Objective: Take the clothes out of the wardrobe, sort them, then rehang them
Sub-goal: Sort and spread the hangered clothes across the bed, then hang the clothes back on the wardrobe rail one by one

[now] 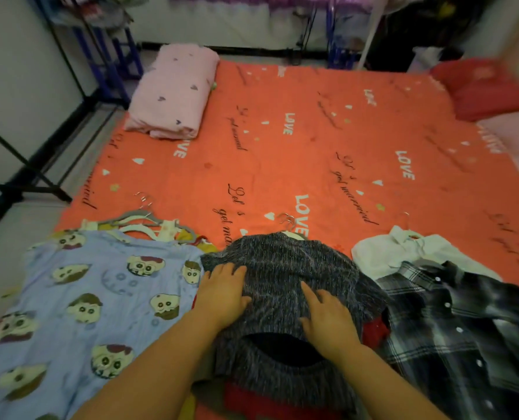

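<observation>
The bed (312,147) is serving as the sorting surface, with three piles lying side by side along its near edge; the grey knit sweater (282,262) is sitting on the middle pile, on top of a red garment (373,331) that is showing from under its right side, and a hanger hook (287,221) is poking out past its far end, so it seems the hanger is being left inside to make rehanging quicker; the left hand (224,294) and the right hand (328,318) are both lying flat on the sweater, the fingers (308,291) stretched out and released, gripping nothing, and they are probably pressing the knit down to smooth it onto its pile; to the left a blue cartoon-print garment (100,298) is covering a stack whose white hangers (143,221) are fanning out at the far end, all pointing the same way, likely so the lot can be gathered in one go; to the right a dark plaid shirt (464,328) is overlapping a white shirt (403,250), suggesting that shirts are being grouped apart from knits; a folded pink blanket (173,92) is resting at the far left corner, well apart from the sorting; judging from this, sorting is under way and rehanging is not yet begun.
</observation>
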`<state>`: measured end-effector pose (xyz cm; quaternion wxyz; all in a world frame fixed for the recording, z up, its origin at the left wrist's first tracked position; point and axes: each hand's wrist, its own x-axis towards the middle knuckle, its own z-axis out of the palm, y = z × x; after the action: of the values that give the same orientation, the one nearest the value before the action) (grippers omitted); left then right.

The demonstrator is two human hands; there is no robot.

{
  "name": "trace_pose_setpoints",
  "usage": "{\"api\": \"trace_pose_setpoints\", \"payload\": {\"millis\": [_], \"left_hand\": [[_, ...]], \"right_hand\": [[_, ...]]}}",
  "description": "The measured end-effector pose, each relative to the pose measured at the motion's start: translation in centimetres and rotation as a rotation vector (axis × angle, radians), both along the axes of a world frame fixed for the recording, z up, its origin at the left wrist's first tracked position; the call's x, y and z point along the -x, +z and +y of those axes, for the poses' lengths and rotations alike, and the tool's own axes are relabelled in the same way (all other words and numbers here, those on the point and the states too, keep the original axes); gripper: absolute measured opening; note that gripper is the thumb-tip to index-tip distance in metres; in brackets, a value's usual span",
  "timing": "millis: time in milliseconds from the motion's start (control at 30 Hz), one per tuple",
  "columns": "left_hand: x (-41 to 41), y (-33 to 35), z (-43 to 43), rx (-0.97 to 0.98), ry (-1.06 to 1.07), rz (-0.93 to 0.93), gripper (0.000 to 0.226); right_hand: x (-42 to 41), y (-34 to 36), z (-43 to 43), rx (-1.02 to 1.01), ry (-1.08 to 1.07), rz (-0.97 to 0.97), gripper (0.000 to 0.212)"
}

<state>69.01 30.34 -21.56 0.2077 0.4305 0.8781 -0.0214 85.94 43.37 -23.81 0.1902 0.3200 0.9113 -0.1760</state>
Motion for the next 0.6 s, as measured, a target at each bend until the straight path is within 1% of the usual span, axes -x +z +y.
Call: {"api": "trace_pose_setpoints", "payload": {"millis": [167,333,433,600], "left_hand": [[-1.4,4.9,-5.2,-0.056,0.009,0.062,0.066],[-2.0,8.0,-10.3,-0.115,0.036,0.083,0.064],[-2.0,9.2,-13.7,-0.139,0.089,0.113,0.063],[-1.5,10.7,-18.8,-0.121,0.223,0.146,0.063]], "right_hand": [[-1.0,4.6,-5.0,-0.052,0.021,0.047,0.068],[-1.3,7.6,-9.0,-0.100,0.045,0.086,0.068],[-0.5,8.9,-11.2,-0.113,0.087,0.111,0.067],[1.6,9.8,-14.4,-0.094,0.205,0.145,0.066]]}}
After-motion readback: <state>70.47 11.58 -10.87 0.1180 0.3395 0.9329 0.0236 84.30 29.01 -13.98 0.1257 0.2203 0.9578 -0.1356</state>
